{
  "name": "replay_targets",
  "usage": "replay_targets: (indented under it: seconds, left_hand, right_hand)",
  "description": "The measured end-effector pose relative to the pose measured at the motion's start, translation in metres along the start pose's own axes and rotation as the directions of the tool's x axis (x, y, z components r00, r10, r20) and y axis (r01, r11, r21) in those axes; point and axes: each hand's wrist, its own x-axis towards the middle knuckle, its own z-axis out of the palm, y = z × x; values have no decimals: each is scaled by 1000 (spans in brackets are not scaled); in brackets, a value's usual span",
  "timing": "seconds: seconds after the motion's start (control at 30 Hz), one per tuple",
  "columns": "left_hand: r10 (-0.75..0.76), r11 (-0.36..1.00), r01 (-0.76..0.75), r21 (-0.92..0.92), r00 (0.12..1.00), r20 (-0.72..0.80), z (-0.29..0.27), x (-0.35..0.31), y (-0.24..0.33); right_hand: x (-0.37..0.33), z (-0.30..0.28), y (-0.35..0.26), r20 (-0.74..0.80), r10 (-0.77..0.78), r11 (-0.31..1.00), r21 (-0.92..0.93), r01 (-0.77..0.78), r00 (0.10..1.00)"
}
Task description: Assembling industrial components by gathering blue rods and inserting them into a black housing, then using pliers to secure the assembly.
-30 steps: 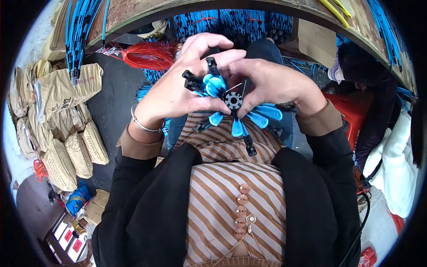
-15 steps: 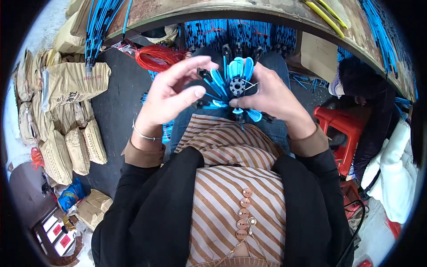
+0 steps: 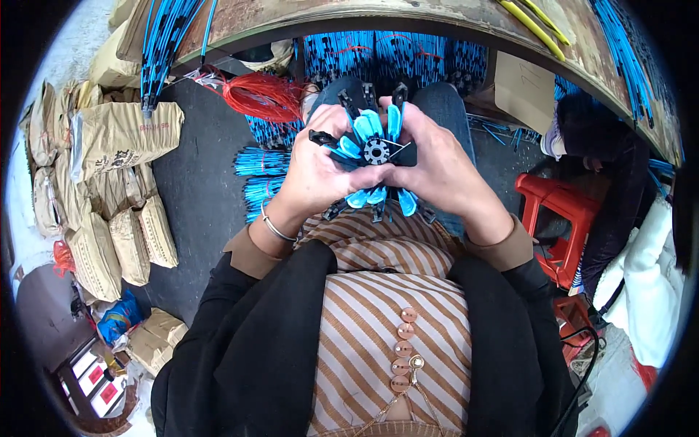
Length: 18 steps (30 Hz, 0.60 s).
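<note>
Above my lap I hold a bundle of blue ribs with black ends, fanned out round a dark notched hub. My left hand is closed round its left side, and my right hand grips the right side. Both thumbs press together just below the hub. A thin pale wire or pin sticks out to the right of the hub. The fingers behind the bundle are mostly hidden.
A wooden bench curves across the far side, with blue rods at its left and yellow handles on it. Below lie red strands and stacked blue bundles. Brown sacks stand left; right are a red stool and another person's leg.
My left hand has moved right and closed on the bundle, where before it was spread beside it. The bundle has shifted slightly left and nearer, and the thumbs have come together.
</note>
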Motion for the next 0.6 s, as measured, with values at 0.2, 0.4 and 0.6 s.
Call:
replay_targets:
  seconds: [0.2,0.4,0.6]
  left_hand:
    - [-65,997,67,31,995,-70,6,1,3]
    - [-55,990,49,-135,998,-39,3,3,3]
    - [11,996,-12,-85,1000,-15,1,6,0]
  right_hand:
    - [-4,3,2,-388,-103,988,-144,50,916]
    - [-11,-7,-9,-1,314,934,-179,-309,949]
    - [-11,-2,8,38,84,968,234,-90,996]
